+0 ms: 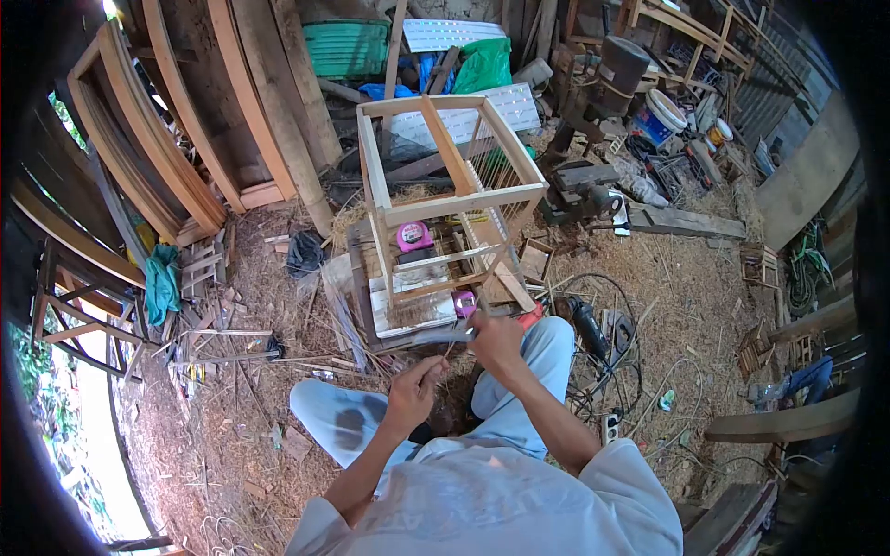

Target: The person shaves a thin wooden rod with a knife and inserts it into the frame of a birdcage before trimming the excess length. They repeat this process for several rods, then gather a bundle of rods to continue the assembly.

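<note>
Curved wooden frames (148, 139) are leaning in a stack across the upper left of the frame, their pale planed edges bending like bows. A litter of straw and wood shavings (686, 278) is covering the ground through the middle and right. In the centre, a boxy cage frame (445, 185) of light square slats is standing tilted, with thin rods running down its right side; it is resting on a flat board among scraps. A dark drill press (593, 120) is standing just right of the cage in the upper part of the frame. A teal cloth (162, 283) is hanging at the left edge. Black cables (607, 371) are coiling at centre right beside a dark power tool (586, 324). A round pink tape measure (413, 236) is lying inside the cage's base.

Low in the centre, the person's knees in pale blue trousers are framing both hands. The right hand (496, 338) is gripping a knife (454, 331), whose blade is pointing left. The left hand (414, 385) is pinching a thin bamboo stick (447, 357), which is slanting up toward the blade, just below the cage.
</note>
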### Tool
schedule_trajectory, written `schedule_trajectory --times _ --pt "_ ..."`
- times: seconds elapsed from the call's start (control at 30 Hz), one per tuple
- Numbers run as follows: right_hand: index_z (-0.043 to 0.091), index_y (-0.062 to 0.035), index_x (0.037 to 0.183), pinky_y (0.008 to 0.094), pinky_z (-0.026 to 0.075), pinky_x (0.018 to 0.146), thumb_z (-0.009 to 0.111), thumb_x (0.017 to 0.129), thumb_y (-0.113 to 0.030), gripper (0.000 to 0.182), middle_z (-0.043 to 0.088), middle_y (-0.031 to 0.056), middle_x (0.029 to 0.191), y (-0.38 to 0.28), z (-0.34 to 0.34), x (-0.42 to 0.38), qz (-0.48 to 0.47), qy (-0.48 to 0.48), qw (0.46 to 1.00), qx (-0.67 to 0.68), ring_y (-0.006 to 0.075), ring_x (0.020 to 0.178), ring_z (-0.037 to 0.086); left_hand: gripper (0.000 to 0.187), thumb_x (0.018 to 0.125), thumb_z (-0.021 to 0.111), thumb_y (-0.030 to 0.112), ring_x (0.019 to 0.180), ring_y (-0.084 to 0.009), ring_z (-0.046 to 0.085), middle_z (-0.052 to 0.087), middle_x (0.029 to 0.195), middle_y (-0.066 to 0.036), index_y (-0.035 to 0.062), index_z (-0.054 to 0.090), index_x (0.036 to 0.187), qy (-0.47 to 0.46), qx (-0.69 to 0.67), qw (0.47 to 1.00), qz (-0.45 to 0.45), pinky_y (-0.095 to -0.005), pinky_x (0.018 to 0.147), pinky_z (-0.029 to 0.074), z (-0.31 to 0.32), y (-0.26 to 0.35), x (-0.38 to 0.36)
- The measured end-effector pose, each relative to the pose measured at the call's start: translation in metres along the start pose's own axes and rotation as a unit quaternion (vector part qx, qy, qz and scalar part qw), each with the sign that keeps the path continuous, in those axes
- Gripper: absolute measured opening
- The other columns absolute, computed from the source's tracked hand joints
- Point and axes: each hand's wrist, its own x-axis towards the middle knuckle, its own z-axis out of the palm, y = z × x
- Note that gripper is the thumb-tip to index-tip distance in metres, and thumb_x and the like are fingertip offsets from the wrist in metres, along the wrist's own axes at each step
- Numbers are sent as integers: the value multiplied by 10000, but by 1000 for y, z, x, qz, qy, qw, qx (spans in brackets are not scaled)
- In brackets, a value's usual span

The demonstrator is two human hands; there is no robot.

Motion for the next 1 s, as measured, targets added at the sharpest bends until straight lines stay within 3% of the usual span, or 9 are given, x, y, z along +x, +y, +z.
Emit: schedule_trajectory --times 0.13,0.23,0.3,0.33,0.47,0.57,0.63,0.93,1.0 --pt "669 -48 759 418 491 568 613 722 -165 135 624 189 666 80 -29 53 265 80 958 -78 346 644 629 122 877 548 70 733 -229 640 655 829 -112 15 611 965 -33 26 999 18 -293 665 485 -13 -16 -23" --pt "663 -38 882 364 484 553 610 795 -230 218 650 123 743 117 -32 54 190 59 980 -23 282 637 625 113 879 543 74 724 -227 638 654 815 -104 22 606 957 -32 29 998 -38 -298 659 484 -22 -22 -30" --pt "631 -81 1001 286 433 494 591 861 -326 285 608 29 767 130 -2 50 174 28 859 481 160 582 552 113 879 541 79 677 -226 623 648 785 -100 23 602 956 -6 40 997 -71 -301 637 478 -20 -19 -19" --pt "601 -98 1065 226 338 444 544 903 -382 332 530 -30 724 73 -46 39 283 -58 788 543 68 531 431 113 879 541 79 677 -226 623 648 785 -100 23 602 956 -6 35 997 -71 -301 637 478 -17 -20 -16" --pt "585 -58 930 179 252 426 567 904 -299 243 477 -36 644 21 -56 28 161 -123 765 611 23 498 362 125 893 528 91 577 -188 578 629 739 -90 23 596 973 -24 52 998 -31 -306 561 459 -13 -13 -8" --pt "569 -67 872 184 248 420 561 907 -242 179 464 -40 624 11 -53 28 159 -147 747 628 23 489 359 151 918 502 104 526 -118 549 591 722 -73 16 582 1012 -135 3 984 -113 -273 499 445 -19 5 -5" --pt "566 -66 864 184 250 419 560 906 -227 166 466 -38 621 -10 -62 26 159 -167 742 630 24 487 360 235 941 475 150 440 -59 460 534 684 -38 19 558 1116 -154 -186 961 -132 -196 406 380 -19 13 -1" --pt "522 -68 754 189 264 417 582 892 -174 184 482 -37 583 -33 -78 25 166 -132 752 625 27 468 387 333 944 472 144 480 -25 334 480 709 3 48 474 1263 -130 -346 908 -198 -163 417 271 -24 29 13" --pt "558 -33 722 229 320 428 556 889 -150 204 472 -8 548 -20 -69 24 91 -46 841 532 64 477 416 350 941 482 149 497 -22 324 479 716 9 53 466 1277 -129 -345 905 -211 -160 427 258 -28 28 17"
